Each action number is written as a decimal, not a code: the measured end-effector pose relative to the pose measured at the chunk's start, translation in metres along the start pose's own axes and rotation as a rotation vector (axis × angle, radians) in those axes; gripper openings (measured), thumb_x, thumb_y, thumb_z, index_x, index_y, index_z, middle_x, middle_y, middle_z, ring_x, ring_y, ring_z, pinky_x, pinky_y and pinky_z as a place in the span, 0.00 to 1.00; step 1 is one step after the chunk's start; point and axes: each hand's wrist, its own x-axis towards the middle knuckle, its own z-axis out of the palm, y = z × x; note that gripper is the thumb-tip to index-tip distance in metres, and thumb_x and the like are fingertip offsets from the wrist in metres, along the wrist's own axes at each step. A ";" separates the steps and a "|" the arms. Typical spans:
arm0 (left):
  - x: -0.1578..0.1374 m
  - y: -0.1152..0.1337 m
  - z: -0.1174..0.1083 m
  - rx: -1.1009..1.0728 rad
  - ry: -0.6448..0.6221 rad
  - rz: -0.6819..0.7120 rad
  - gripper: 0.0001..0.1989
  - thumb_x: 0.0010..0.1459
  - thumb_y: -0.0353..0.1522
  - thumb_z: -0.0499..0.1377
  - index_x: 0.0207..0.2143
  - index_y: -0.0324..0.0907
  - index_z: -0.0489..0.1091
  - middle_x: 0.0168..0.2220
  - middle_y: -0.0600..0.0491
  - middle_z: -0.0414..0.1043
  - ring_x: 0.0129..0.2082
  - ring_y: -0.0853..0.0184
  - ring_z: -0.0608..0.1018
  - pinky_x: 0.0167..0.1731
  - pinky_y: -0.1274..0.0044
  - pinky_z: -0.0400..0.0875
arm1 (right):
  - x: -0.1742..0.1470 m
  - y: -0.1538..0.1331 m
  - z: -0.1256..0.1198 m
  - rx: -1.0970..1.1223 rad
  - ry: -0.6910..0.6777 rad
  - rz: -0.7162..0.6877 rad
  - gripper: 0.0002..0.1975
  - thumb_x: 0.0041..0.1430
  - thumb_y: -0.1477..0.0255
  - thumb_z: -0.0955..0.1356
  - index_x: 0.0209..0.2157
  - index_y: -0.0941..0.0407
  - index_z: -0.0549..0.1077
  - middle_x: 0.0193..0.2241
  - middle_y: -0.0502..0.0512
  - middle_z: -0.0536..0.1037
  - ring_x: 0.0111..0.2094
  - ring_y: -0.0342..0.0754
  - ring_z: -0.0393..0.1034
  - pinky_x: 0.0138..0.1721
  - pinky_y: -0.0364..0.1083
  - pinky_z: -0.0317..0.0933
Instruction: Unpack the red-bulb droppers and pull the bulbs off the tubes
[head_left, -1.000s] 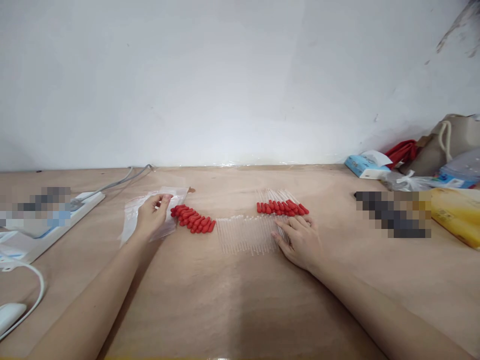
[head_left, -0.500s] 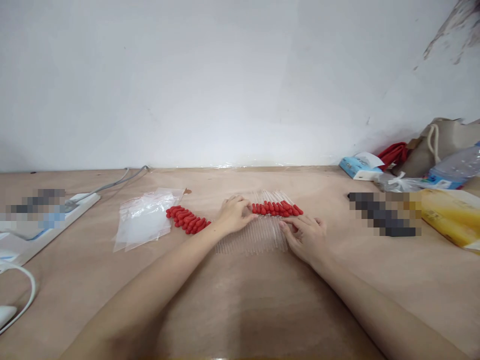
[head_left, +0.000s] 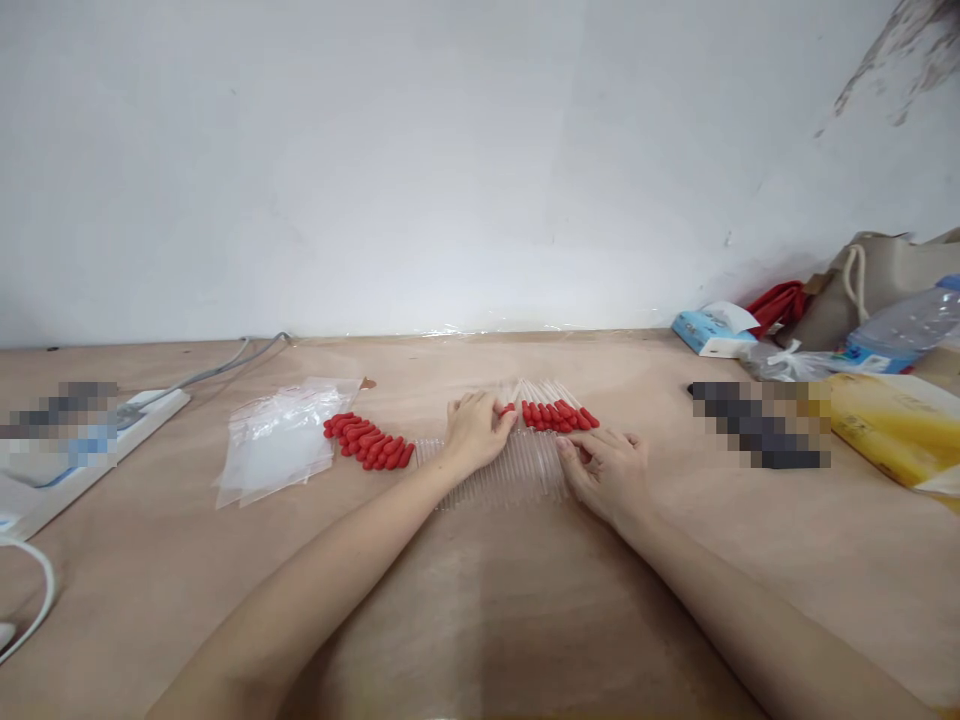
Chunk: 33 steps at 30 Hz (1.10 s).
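My left hand point(head_left: 477, 430) is closed in a pinch at a red rubber bulb point(head_left: 509, 408), which shows between its fingertips. To its right lies a row of red rubber bulbs point(head_left: 559, 414) with thin pale tubes point(head_left: 551, 390) running away behind them, like droppers. Below both hands, many clear thin tubes point(head_left: 510, 480) lie side by side; my left wrist covers part of them. My right hand point(head_left: 609, 470) rests at their right end with thumb and fingers curled together. What its fingertips hold, if anything, is hidden. A heap of loose red bulbs point(head_left: 367, 442) lies left of the tubes.
Clear zip bags point(head_left: 281, 445) lie left of the loose bulbs. Farther left is a white power strip point(head_left: 97, 465) with cables. At right are a blurred dark object point(head_left: 795, 460), a yellow package point(head_left: 892, 425), a blue tissue pack point(head_left: 712, 332) and a plastic bottle point(head_left: 907, 325).
My left hand has drawn slightly away from the bulb row, and a red bulb now shows apart from it at the fingertips. My right hand has hardly moved. The view has shifted slightly.
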 end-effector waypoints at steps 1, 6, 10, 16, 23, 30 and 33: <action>-0.007 -0.003 -0.004 -0.040 0.032 -0.027 0.08 0.56 0.36 0.52 0.28 0.41 0.63 0.32 0.53 0.69 0.37 0.64 0.70 0.40 0.70 0.58 | 0.000 0.000 0.000 0.008 0.012 -0.001 0.14 0.57 0.65 0.62 0.24 0.55 0.73 0.19 0.48 0.71 0.25 0.41 0.64 0.38 0.46 0.45; -0.050 -0.029 -0.036 -0.222 0.120 0.040 0.06 0.57 0.35 0.52 0.32 0.42 0.64 0.34 0.53 0.70 0.36 0.66 0.70 0.38 0.73 0.61 | -0.002 -0.002 -0.001 0.020 0.100 -0.050 0.13 0.54 0.64 0.64 0.38 0.54 0.73 0.33 0.54 0.73 0.35 0.45 0.67 0.41 0.47 0.48; -0.079 -0.047 -0.055 -0.217 0.057 0.161 0.05 0.57 0.35 0.54 0.34 0.42 0.64 0.35 0.53 0.70 0.36 0.66 0.70 0.38 0.72 0.60 | -0.002 -0.012 -0.007 0.040 0.069 -0.221 0.26 0.49 0.59 0.67 0.49 0.53 0.66 0.45 0.58 0.70 0.46 0.51 0.63 0.49 0.52 0.48; -0.099 -0.047 -0.053 -0.200 -0.013 0.281 0.05 0.58 0.33 0.53 0.32 0.42 0.64 0.37 0.51 0.71 0.37 0.65 0.70 0.40 0.70 0.59 | -0.004 -0.030 -0.013 0.107 -0.023 -0.455 0.28 0.50 0.60 0.66 0.52 0.53 0.62 0.48 0.57 0.69 0.51 0.53 0.60 0.55 0.56 0.42; -0.105 -0.037 -0.048 -0.176 -0.026 0.407 0.03 0.57 0.30 0.53 0.30 0.41 0.64 0.35 0.53 0.72 0.35 0.68 0.70 0.38 0.72 0.57 | -0.012 -0.041 -0.006 0.186 -0.078 -0.599 0.10 0.55 0.68 0.65 0.40 0.52 0.71 0.26 0.47 0.75 0.36 0.43 0.66 0.55 0.55 0.38; -0.102 -0.032 -0.049 -0.086 0.034 0.507 0.10 0.56 0.36 0.55 0.40 0.43 0.67 0.38 0.52 0.73 0.37 0.65 0.69 0.40 0.70 0.55 | -0.015 -0.048 0.000 0.154 -0.088 -0.613 0.06 0.56 0.69 0.64 0.35 0.52 0.72 0.20 0.45 0.70 0.27 0.40 0.61 0.51 0.53 0.44; -0.102 -0.029 -0.048 -0.028 0.034 0.523 0.07 0.58 0.34 0.53 0.33 0.43 0.69 0.32 0.55 0.73 0.34 0.67 0.69 0.40 0.70 0.55 | -0.017 -0.051 -0.002 0.155 -0.108 -0.613 0.07 0.57 0.69 0.63 0.32 0.51 0.73 0.19 0.45 0.69 0.26 0.39 0.60 0.49 0.52 0.44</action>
